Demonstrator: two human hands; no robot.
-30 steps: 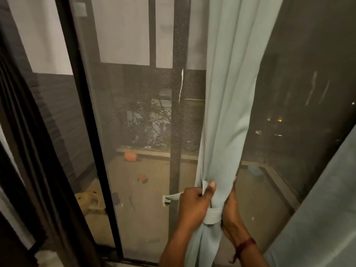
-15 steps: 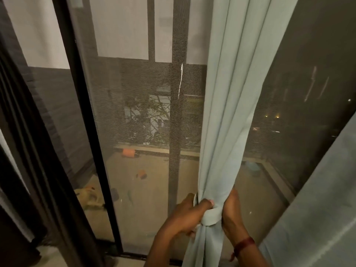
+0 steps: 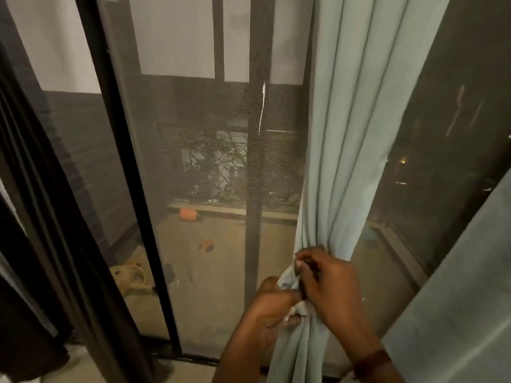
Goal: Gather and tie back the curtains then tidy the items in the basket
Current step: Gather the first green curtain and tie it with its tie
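The right hand (image 3: 329,286) has come round from behind the curtain (image 3: 340,161) to its front, and now lies over the gathered waist where a second ago it was tucked at the far side. The left hand (image 3: 272,305) has dropped a little lower and sits just below and to the left of the right one. Both hands meet at the same spot — the bunched cloth where the tie (image 3: 290,280) wraps it. The left hand's fingers are curled round the folds from the left; the right hand's fingers are bent down over the tie, pinching a pale crumple of it between them. How the tie itself is knotted cannot be made out, since the hands cover most of it.

The curtain hangs pale green from the top of the view, narrowing to the hands and falling on below them toward the floor. A dark band (image 3: 370,363) circles the right wrist. A second curtain (image 3: 456,286) fills the lower right corner. Behind, a mesh door (image 3: 193,189) in a black frame shows a dim balcony — an orange pot (image 3: 188,214) stands on its floor.
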